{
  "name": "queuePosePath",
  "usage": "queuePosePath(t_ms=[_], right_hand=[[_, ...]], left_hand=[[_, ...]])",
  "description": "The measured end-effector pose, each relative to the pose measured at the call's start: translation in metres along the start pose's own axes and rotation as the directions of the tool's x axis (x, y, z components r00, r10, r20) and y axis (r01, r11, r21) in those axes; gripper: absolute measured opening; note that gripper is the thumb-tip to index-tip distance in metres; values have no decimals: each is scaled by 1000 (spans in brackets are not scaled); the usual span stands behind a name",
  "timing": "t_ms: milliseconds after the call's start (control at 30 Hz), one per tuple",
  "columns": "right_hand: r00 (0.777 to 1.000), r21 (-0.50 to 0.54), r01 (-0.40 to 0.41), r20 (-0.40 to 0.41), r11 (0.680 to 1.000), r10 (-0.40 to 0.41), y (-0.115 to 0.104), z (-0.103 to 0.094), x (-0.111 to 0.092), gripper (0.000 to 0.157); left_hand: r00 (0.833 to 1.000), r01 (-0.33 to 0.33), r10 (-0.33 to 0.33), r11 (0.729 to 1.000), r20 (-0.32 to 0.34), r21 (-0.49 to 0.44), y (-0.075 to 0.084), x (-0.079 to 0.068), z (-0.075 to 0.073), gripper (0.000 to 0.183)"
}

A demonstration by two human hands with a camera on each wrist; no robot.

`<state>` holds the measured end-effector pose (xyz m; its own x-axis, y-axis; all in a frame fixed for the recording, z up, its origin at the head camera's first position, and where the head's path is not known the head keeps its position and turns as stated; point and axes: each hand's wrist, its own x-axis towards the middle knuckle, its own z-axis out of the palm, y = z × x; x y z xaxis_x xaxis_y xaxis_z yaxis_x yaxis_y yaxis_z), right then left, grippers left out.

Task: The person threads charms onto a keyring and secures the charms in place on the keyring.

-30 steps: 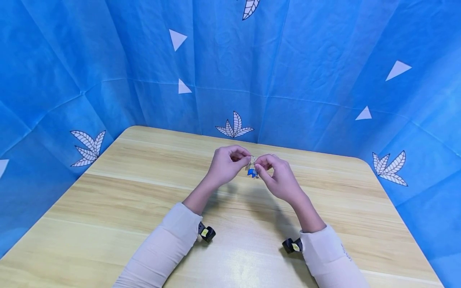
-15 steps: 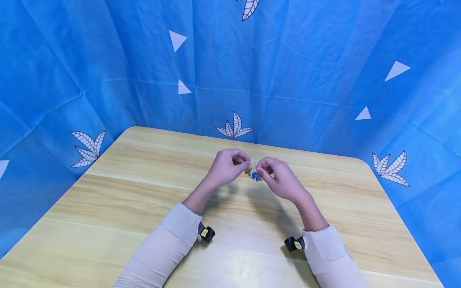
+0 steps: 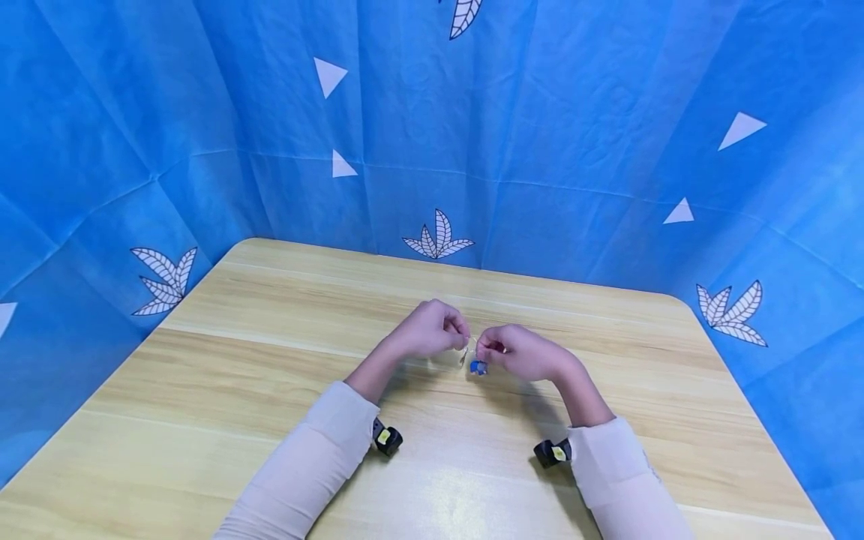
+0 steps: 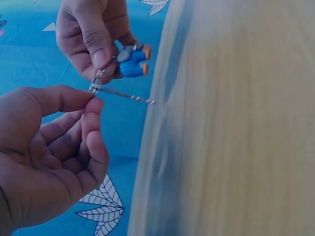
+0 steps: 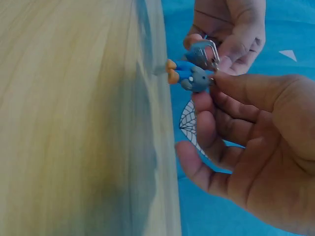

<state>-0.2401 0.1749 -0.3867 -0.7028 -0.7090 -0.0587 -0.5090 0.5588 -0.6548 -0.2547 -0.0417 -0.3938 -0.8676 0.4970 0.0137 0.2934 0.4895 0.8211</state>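
Note:
Between the two hands hangs a keychain with a key and a small figurine. My left hand [image 3: 435, 330] pinches the metal ring [image 5: 214, 51] between thumb and forefinger, its other fingers curled in. The silver key [image 4: 129, 96] sticks out from the ring, edge-on in the left wrist view. My right hand [image 3: 526, 351] pinches the short chain [image 4: 100, 75] just above the figurine. That figurine [image 5: 189, 76] has a grey head, a blue body and orange feet, and dangles below the right fingertips. Fingers partly cover the ring.
Both hands are above a light wood table [image 3: 270, 420]. A blue curtain [image 3: 418, 105] with white leaves and triangles stands behind and beside it. A black wrist camera [image 3: 388, 439] sits at the left cuff, another camera [image 3: 552, 453] at the right.
Both hands have come down and nearer to the person, carrying the keychain with them. The figurine and key now hang slightly apart.

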Motion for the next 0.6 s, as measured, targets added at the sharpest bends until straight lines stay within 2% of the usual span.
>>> queuePosePath(t_ms=[100,200,367,600], right_hand=[[998,35,-15,67,999,12,4,2,0,15],[995,54,-36,95,998,31,8,4,0,15],[995,68,-54,93,996,48,13,4,0,15],[993,36,-81,85,996,78,18,-2,-1,18]], left_hand=[[999,14,-15,1000,46,22,-3,0,4,6],[997,36,-38,999,63,37,-4,0,8,7],[996,73,-75,996,47,43,-5,4,14,8],[997,65,-69,993,36,103,-3,18,21,6]])
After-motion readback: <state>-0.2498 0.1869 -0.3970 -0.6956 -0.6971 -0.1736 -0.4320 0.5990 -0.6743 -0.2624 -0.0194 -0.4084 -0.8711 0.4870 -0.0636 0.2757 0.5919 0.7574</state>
